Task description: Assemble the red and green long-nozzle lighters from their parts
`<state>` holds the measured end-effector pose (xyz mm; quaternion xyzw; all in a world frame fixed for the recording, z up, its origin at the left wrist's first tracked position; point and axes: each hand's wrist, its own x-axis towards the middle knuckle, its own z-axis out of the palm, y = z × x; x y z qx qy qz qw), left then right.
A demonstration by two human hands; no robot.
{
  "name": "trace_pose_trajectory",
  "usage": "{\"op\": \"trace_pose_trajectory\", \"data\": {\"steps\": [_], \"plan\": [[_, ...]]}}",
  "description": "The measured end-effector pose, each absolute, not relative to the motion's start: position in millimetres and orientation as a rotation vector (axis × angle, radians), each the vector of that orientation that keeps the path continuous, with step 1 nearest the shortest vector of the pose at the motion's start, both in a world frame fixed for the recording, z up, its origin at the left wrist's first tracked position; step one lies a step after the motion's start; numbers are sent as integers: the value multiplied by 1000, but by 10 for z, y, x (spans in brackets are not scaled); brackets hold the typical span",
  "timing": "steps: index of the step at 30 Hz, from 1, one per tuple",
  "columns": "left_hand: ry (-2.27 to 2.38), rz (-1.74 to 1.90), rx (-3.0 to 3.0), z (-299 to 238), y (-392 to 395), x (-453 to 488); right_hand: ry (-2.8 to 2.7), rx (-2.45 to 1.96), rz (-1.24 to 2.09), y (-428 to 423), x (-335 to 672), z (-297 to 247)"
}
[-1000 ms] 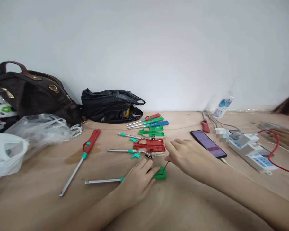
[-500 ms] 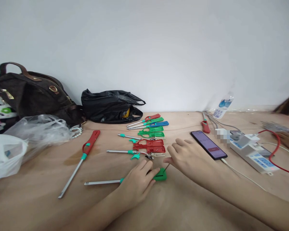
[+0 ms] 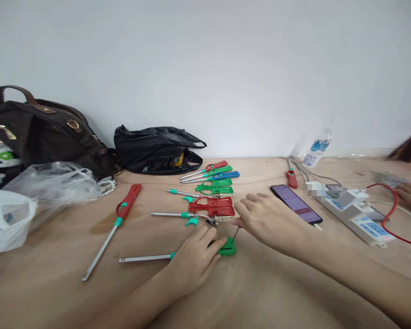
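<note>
Pale, bare wall [image 3: 226, 77] stands behind a tan-covered table [image 3: 267, 288]. At the back left sits a dark handbag [image 3: 58, 132]; its inside is hidden. Beside it slumps a black plastic bag [image 3: 147, 151], with something yellow [image 3: 178, 160] showing near its opening. In front of the handbag lies a crumpled clear bag [image 3: 58, 180], and nearer, a white plastic bag [image 3: 7, 233] with a small bluish patch showing in its side; what either holds I cannot tell. A clear bottle [image 3: 318, 148] with a blue and white label is by the wall, and its liquid level is unclear.

On the table in front of the person lies a green lighter [image 3: 229, 247], its metal tube pointing left. The left hand [image 3: 197, 253] covers its middle, thumb and forefinger narrowed around the handle. The right hand [image 3: 260, 214] has its fingers curled around a screwdriver [image 3: 236, 235], whose tip meets the handle's right end. Just beyond, a red lighter casing [image 3: 212, 207] lies split in two halves, with wires and a clear tube beside it.
</note>
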<state>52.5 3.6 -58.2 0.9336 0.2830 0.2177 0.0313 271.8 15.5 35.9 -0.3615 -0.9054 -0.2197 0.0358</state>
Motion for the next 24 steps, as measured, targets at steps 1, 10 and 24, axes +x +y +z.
{"op": "trace_pose_trajectory", "data": {"steps": [1,10,24], "plan": [[874,669,2878,-583,36,526,-2807,-1087,-643,136,2724,390],[881,646,2892,-610,44,523,-2826,-1129,-742,166,2674,350],[891,603,2879,-609,42,524,-2896,-1202,-592,162,2586,439]]}}
